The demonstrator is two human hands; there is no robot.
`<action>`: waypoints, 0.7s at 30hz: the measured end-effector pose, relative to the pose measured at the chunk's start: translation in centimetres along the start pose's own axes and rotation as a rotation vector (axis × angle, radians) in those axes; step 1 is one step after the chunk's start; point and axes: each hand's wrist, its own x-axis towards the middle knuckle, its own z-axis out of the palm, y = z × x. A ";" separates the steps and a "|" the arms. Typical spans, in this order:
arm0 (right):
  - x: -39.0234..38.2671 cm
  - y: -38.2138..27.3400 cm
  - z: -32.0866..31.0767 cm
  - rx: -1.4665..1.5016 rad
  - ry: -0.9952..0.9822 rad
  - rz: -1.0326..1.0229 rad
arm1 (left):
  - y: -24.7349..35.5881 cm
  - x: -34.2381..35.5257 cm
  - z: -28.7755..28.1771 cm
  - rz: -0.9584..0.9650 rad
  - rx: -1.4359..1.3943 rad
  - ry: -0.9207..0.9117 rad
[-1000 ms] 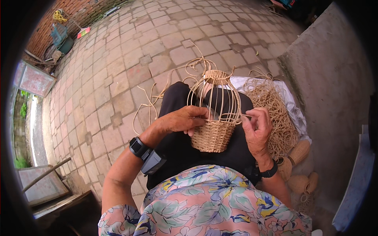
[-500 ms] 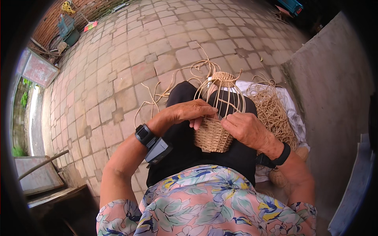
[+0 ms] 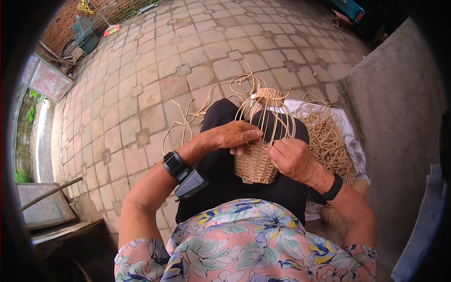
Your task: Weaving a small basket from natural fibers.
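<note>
A small woven basket (image 3: pixel 256 164) of tan twisted cord rests on my lap between black-trousered thighs. From its woven body, bare upright cords (image 3: pixel 266 123) bow outward and run to a narrow woven band (image 3: pixel 270 97) at the far end. My left hand (image 3: pixel 237 135) grips the upper left edge of the woven part, thumb and fingers closed about it. Opposite, my right hand (image 3: pixel 295 159) has its fingers curled in a pinch at the upper right edge; the cord between its fingertips is mostly hidden. Loose cord ends (image 3: pixel 185 115) trail left onto the paving.
To my right, a tangled heap of tan cord (image 3: pixel 326 141) lies on a white sheet (image 3: pixel 359 162), with round woven pieces (image 3: pixel 332 215) nearer me. Beyond stands a concrete wall (image 3: pixel 394 94). Paving bricks (image 3: pixel 141 94) spread ahead; a dark green bucket (image 3: pixel 89 43) sits far left.
The whole view has shifted slightly. My right hand has turned a little, its fingers more curled at the basket's edge. The left hand keeps its hold.
</note>
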 end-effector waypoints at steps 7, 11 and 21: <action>-0.1 -0.1 -0.1 0.038 0.001 0.019 | 0.3 -0.1 0.1 -0.023 0.052 -0.006; -0.5 -0.4 0.0 0.066 0.029 0.052 | 0.1 -0.1 0.5 -0.016 0.036 0.013; -3.3 -1.0 -0.9 0.434 0.276 0.860 | 0.0 -0.1 0.6 -0.075 0.001 0.016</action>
